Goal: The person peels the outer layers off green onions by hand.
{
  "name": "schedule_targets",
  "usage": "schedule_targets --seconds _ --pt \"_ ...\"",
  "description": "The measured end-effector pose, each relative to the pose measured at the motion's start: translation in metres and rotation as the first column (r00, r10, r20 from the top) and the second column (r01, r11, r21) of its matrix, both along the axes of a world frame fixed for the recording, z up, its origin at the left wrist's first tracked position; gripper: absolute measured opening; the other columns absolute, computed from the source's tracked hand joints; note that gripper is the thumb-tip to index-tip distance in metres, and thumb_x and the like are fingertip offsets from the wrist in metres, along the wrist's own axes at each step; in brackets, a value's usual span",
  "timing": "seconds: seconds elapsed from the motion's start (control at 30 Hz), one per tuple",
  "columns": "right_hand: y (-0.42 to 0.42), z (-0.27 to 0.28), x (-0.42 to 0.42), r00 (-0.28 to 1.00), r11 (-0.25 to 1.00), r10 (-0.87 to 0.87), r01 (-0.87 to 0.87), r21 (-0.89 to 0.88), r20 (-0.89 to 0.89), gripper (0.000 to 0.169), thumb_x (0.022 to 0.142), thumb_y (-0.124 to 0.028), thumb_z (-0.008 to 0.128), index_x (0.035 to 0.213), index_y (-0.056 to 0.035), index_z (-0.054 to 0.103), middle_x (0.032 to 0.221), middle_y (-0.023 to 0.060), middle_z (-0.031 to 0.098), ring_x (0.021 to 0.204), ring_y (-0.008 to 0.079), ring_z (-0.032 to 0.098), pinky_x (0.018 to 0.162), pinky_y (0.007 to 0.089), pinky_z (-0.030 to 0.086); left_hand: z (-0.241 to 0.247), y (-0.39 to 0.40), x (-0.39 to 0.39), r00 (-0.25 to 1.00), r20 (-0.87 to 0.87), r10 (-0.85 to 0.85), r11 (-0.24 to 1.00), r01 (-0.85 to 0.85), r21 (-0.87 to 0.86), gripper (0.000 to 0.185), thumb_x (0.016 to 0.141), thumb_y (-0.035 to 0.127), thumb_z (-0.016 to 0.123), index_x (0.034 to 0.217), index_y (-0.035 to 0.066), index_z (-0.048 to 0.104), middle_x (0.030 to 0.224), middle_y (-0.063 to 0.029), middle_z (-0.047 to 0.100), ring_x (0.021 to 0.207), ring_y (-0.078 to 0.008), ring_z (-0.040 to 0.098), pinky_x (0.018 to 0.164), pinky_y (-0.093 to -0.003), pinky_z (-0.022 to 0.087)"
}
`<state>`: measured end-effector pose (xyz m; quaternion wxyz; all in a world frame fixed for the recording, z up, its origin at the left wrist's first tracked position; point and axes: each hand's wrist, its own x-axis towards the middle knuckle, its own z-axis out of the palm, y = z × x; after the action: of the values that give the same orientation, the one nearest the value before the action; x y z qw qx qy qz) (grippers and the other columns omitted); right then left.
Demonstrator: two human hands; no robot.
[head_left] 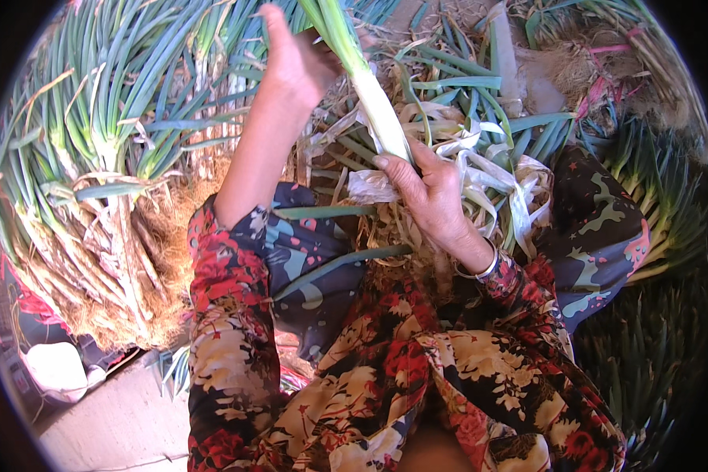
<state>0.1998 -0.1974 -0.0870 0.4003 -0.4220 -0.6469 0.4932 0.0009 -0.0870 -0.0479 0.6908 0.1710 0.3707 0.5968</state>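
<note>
A green onion stalk (377, 106) with a bare white shaft slants up from my right hand (433, 192), whose thumb and fingers are closed around its lower end. Its green leaves run out of the top of the view. My left hand (301, 65) is raised beside the leaves, thumb spread and the other fingers blurred. Whether those fingers touch the leaves cannot be told. Peeled pale onion skins (478, 171) and cut green leaves (460, 82) lie in a heap beyond and beside my right hand.
Unpeeled green onions with brown roots (118, 259) are piled at the left. More onions (661, 218) lie at the right, near my bent knee. Bundled stalks with pink ties (613, 53) are at the upper right. A white rounded object (56, 369) sits at the lower left.
</note>
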Motion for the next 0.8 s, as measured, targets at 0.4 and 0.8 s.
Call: schedule_targets --seconds 0.4,0.8 --pt "0.004 -0.015 -0.003 0.985 0.973 -0.124 0.097 -0.21 -0.123 0.026 0.093 -0.019 0.054 0.086 0.0036 0.064 0.059 0.001 0.057 0.052 0.0037 0.049 0.044 0.0214 0.038 -0.008 -0.01 0.0 0.994 -0.099 -0.049 0.991 0.061 0.122 0.033 0.083 0.01 0.062 0.112 -0.002 0.054 0.119 -0.0229 0.056 0.109 -0.0361 0.056 0.095 -0.0484 0.045" --pt "0.01 -0.095 0.011 0.953 0.989 -0.045 0.085 -0.12 0.299 0.026 0.085 -0.02 0.055 0.077 0.0034 0.065 0.065 0.0203 0.063 0.055 0.0298 0.061 0.051 0.0403 0.046 0.007 -0.007 -0.009 0.963 -0.138 0.231 0.97 -0.218 0.103 0.019 0.087 0.019 0.057 0.095 0.002 0.057 0.074 -0.007 0.058 0.068 -0.0213 0.057 0.065 -0.0335 0.049"
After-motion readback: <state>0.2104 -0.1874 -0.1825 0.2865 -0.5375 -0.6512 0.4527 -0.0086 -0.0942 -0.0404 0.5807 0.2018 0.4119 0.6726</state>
